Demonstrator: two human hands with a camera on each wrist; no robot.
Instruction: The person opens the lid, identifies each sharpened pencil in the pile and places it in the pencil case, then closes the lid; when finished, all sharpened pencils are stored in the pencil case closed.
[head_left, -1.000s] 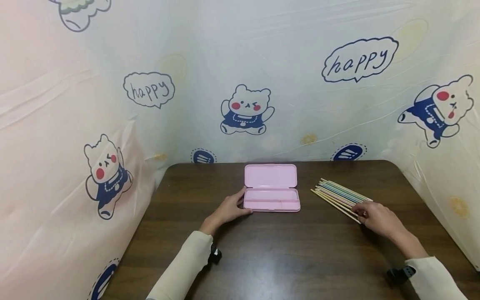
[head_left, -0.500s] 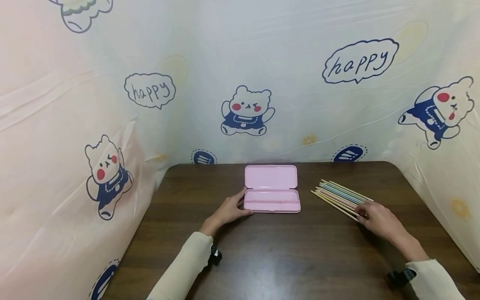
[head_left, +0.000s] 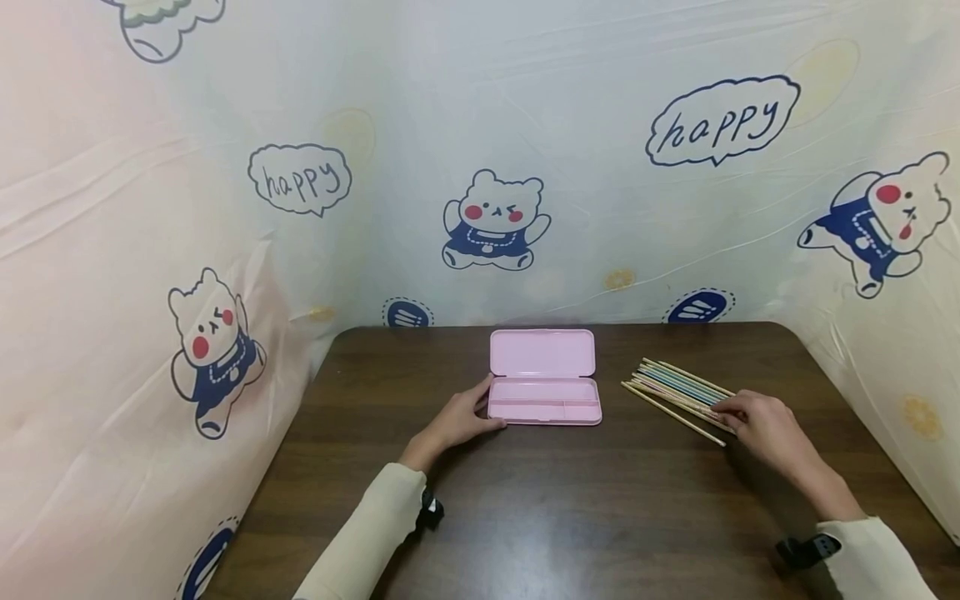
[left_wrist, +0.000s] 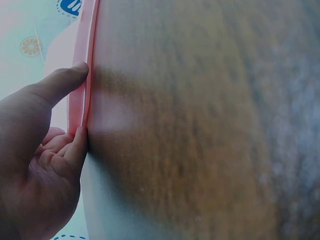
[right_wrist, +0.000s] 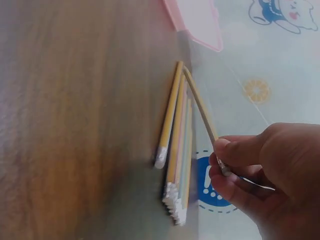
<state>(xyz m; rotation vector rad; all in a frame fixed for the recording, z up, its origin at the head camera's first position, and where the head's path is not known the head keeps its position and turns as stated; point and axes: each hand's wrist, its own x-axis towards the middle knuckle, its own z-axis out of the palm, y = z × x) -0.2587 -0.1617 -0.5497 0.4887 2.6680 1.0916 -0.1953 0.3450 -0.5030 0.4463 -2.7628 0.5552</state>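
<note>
A pink pencil case [head_left: 544, 400] lies open on the table, its lid folded back. My left hand [head_left: 457, 418] holds its left end, thumb at the front edge and fingers round the side; the left wrist view shows the thumb [left_wrist: 70, 82] touching the pink rim [left_wrist: 82, 107]. To the right, my right hand [head_left: 761, 425] pinches one pencil [right_wrist: 201, 105] near its capped end, between thumb and fingers. That end is raised above the other pencils [right_wrist: 180, 145], which lie side by side in yellow, pink and blue. One yellow pencil [head_left: 678, 417] lies slightly apart, nearer the front.
The dark wooden table [head_left: 570, 508] ends at a printed cloth [head_left: 585, 233] hung behind it and along both sides. A dark device [head_left: 806, 550] is strapped at the right wrist, another [head_left: 430, 508] at the left.
My right hand has moved slightly up and right, lifting the end of a pencil. A yellow pencil now lies apart from the bundle. The left hand and pencil case have stayed put.
</note>
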